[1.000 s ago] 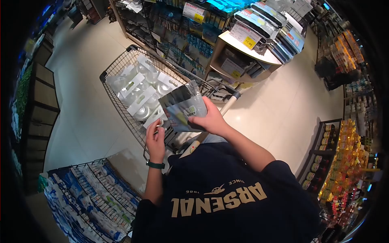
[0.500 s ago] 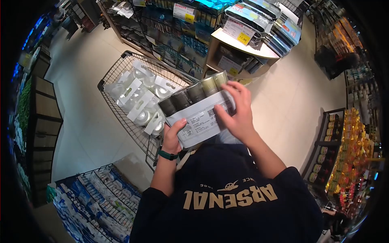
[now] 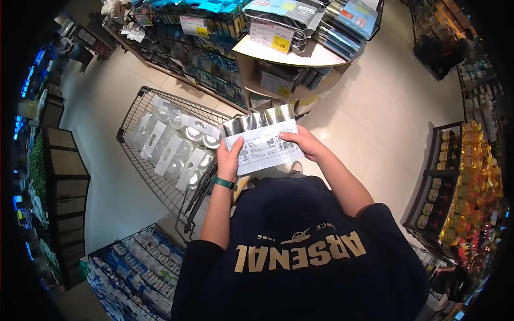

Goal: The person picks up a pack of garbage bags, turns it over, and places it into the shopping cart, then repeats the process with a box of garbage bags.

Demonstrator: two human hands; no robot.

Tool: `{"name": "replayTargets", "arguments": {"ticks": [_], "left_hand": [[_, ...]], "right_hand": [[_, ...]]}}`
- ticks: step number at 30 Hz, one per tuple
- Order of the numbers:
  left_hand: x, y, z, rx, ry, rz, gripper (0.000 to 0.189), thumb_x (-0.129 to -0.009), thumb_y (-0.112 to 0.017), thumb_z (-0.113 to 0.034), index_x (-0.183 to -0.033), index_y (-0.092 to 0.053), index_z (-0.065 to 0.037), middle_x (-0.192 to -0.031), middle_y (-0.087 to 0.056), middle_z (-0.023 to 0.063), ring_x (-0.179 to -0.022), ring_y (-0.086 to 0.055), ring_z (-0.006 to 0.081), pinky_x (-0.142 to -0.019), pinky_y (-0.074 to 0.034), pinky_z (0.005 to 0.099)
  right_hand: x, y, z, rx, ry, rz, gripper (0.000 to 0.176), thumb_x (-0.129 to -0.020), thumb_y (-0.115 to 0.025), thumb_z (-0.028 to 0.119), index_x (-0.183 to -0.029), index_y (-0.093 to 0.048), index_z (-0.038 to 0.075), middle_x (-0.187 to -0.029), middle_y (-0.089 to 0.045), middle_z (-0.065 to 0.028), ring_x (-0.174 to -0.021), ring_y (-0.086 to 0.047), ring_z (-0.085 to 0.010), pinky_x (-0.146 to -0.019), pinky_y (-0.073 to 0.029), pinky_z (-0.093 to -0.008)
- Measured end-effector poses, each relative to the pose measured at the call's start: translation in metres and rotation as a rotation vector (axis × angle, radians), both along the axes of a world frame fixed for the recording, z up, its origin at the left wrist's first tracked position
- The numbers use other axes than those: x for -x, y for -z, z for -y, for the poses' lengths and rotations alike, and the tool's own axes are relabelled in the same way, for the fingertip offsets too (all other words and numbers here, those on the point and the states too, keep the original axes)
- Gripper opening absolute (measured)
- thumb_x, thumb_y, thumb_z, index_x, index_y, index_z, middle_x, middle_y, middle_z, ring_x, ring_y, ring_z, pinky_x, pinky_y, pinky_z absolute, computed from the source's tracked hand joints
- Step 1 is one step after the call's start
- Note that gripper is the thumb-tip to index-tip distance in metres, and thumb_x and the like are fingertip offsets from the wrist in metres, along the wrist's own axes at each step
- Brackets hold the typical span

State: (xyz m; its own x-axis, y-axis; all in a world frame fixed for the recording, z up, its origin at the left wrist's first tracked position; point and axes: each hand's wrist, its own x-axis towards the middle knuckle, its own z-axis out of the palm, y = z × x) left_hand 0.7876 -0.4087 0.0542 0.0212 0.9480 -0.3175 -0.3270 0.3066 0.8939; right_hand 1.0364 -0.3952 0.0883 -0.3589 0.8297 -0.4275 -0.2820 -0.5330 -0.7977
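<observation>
My left hand (image 3: pixel 229 159) grips the left end of a multipack of rolls (image 3: pixel 267 145), thumb pressed on its front. At the other end my right hand (image 3: pixel 307 142) closes round the right edge, with its thumb on the white panel near a barcode. Several shiny dark-to-gold cylinders show side by side along the pack's top, above the panel's small print. The pack is held level before my chest, next to the cart. Clear plastic packs (image 3: pixel 174 152) with white slotted tops and round, light-coloured contents lie in the wire shopping cart (image 3: pixel 124 124) to the left.
A rounded display shelf (image 3: pixel 332 58) with flat packages and price tags stands ahead. Left of it runs a rack of hanging goods (image 3: pixel 209 59). A bin of blue-and-white packets (image 3: pixel 134 273) is at lower left, and shelves of yellow bottles (image 3: pixel 471 182) line the right.
My right hand has moved from the pack's top corner to its right edge. The pack has turned more level, and its front now faces me more squarely. The view has shifted slightly.
</observation>
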Motion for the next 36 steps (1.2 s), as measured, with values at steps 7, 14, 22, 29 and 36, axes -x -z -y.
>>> {"name": "replayTargets", "arguments": {"ticks": [7, 14, 22, 29, 36], "left_hand": [[-0.068, 0.006, -0.043, -0.178, 0.034, -0.230, 0.032, -0.093, -0.065, -0.022, -0.113, -0.058, 0.001, -0.099, -0.067, 0.0057, -0.087, -0.060, 0.0099, -0.079, -0.049, 0.0264], [-0.099, -0.006, -0.048, -0.246, -0.055, -0.266, 0.031, -0.091, -0.067, -0.018, -0.113, -0.058, -0.001, -0.099, -0.066, 0.0047, -0.087, -0.060, 0.0102, -0.080, -0.049, 0.0266], [-0.115, -0.013, -0.051, -0.266, -0.152, -0.310, 0.026, -0.088, -0.069, -0.015, -0.108, -0.061, 0.000, -0.096, -0.066, 0.0035, -0.084, -0.060, 0.0097, -0.078, -0.048, 0.0258], [-0.125, -0.017, -0.055, -0.247, -0.226, -0.315, 0.024, -0.089, -0.069, -0.016, -0.105, -0.063, 0.000, -0.094, -0.067, 0.0037, -0.081, -0.061, 0.0099, -0.076, -0.049, 0.0257], [-0.118, 0.001, -0.067, -0.176, -0.264, -0.306, 0.020, -0.091, -0.067, -0.018, -0.099, -0.062, -0.001, -0.093, -0.066, 0.0037, -0.081, -0.060, 0.0097, -0.076, -0.049, 0.0265]], "right_hand": [[-0.078, 0.026, -0.020, -0.059, 0.014, -0.048, 0.045, -0.088, -0.070, 0.018, -0.124, -0.053, -0.001, -0.115, -0.064, -0.0103, -0.105, -0.062, -0.0184, -0.092, -0.049, -0.0331], [-0.103, 0.046, -0.043, -0.132, 0.003, -0.043, 0.045, -0.087, -0.071, 0.018, -0.124, -0.053, 0.001, -0.114, -0.065, -0.0098, -0.105, -0.062, -0.0174, -0.091, -0.050, -0.0326], [-0.110, 0.048, -0.057, -0.108, 0.030, -0.043, 0.045, -0.086, -0.073, 0.016, -0.123, -0.053, 0.002, -0.112, -0.066, -0.0095, -0.101, -0.064, -0.0169, -0.087, -0.052, -0.0320], [-0.111, 0.045, -0.071, -0.162, 0.064, -0.025, 0.040, -0.086, -0.072, 0.014, -0.120, -0.055, 0.001, -0.109, -0.066, -0.0091, -0.096, -0.064, -0.0152, -0.084, -0.052, -0.0314], [-0.111, 0.032, -0.088, -0.331, 0.102, 0.053, 0.039, -0.086, -0.071, 0.015, -0.118, -0.055, 0.001, -0.105, -0.066, -0.0072, -0.095, -0.062, -0.0131, -0.084, -0.050, -0.0291]]}}
